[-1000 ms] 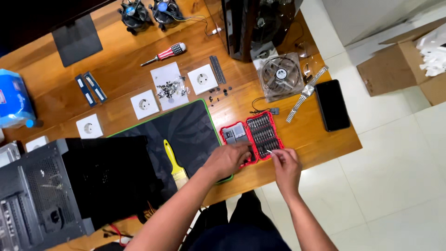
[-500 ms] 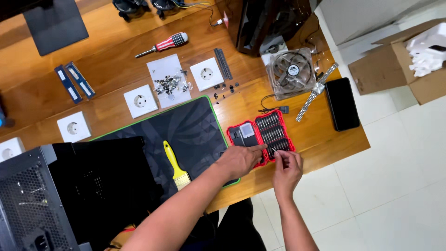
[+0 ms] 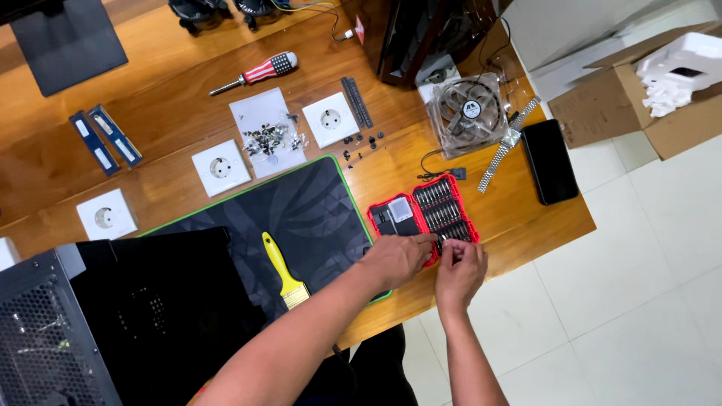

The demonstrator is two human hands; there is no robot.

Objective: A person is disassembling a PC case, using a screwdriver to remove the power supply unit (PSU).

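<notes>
Wooden counter (image 3: 150, 113) over pale floor tiles, seen from above; dark green-edged mat (image 3: 301, 218) at centre, black computer case (image 3: 113, 323) at 8 o'clock. Red bit-set case (image 3: 423, 216) lying open at the mat's 3 o'clock edge, near the counter's front edge. Left hand (image 3: 396, 259) resting on the near rim of the case, fingers curled, thumb and forefinger pressed toward the bit rows. Right hand (image 3: 460, 272) just beside it at 3 o'clock, fingertips pinched together over the lower bit row; whether a bit sits in that grip, too small to tell.

Likely risks, as judged: a small bit slipping from the pinch and dropping past the close front edge to the tiles; the open case tipping or sliding under the left hand's pressure; loose screws on the white paper sheet (image 3: 268, 134) at 11 o'clock scattering if the counter is jolted.

Packages and labels: open brown cardboard box (image 3: 602, 113) with white foam inserts at 2 o'clock, on the floor; clear case fan (image 3: 470, 113) with a round dark hub label at 1 o'clock; three white square wall sockets (image 3: 219, 167) at 10 to 12 o'clock; yellow-handled brush (image 3: 283, 272) on the mat.
</notes>
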